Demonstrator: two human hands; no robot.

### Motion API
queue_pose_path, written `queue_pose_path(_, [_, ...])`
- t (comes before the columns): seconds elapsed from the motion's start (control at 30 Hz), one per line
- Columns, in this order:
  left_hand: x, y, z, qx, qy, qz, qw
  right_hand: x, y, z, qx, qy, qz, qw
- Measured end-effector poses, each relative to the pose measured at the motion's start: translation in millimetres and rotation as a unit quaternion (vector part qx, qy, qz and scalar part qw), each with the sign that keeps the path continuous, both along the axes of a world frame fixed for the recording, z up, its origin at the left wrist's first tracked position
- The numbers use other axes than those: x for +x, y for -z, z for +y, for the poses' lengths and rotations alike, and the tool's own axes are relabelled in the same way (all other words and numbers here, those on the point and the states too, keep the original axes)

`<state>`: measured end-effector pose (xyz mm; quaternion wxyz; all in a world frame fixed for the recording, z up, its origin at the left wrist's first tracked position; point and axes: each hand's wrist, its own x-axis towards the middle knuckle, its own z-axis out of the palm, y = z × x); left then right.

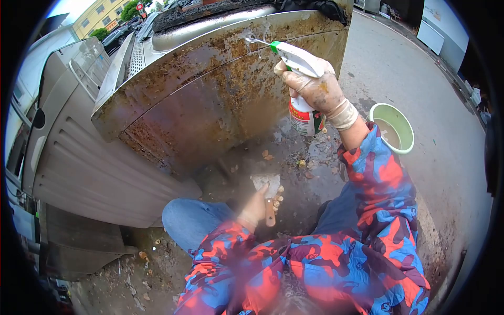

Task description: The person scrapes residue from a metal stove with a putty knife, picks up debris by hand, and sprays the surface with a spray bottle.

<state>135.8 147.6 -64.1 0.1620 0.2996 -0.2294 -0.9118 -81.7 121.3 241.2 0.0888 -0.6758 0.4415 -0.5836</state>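
Observation:
My right hand [317, 92], in a thin soiled glove, is closed round a spray bottle [303, 115] with a white and green trigger head and a red and green label. Its nozzle points left, and white spray leaves it against the upper part of a grease-stained metal panel [210, 89]. Lower down, near my knees, my left hand [257, 205] is wrapped round the wooden handle of a scraper [268, 184]. The scraper's wide, dirty blade points up towards the panel, apart from it. Brown, rust-like grime covers much of the panel.
A light green basin [392, 128] with murky water stands on the pavement at right. Left of the panel is a large grey plastic body [100, 163]. Dark items [315, 8] lie on the metal unit's top. Leaves and debris [268, 155] litter the wet ground.

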Motion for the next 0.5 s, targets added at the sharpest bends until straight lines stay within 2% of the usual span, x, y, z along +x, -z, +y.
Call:
queue_pose_path(0.1, [2, 1, -2, 0.019, 0.009, 0.020, 1.000, 5, 7, -6, -0.004, -0.047, 0.037, 0.998])
queue_pose_path(0.17, [4, -1, -1, 0.020, 0.005, 0.022, 1.000, 9, 10, -3, 0.006, -0.055, 0.010, 0.998])
queue_pose_path(0.37, [3, 3, -1, 0.023, -0.008, 0.012, 1.000, 12, 33, 2, 0.007, -0.048, -0.004, 0.999])
queue_pose_path(0.43, [4, 5, 0, 0.011, -0.013, 0.001, 1.000, 14, 45, 2, 0.047, -0.030, -0.051, 0.997])
queue_pose_path(0.5, [4, 8, -2, 0.010, -0.005, 0.015, 1.000, 10, 55, 1, 0.056, -0.017, -0.025, 0.998])
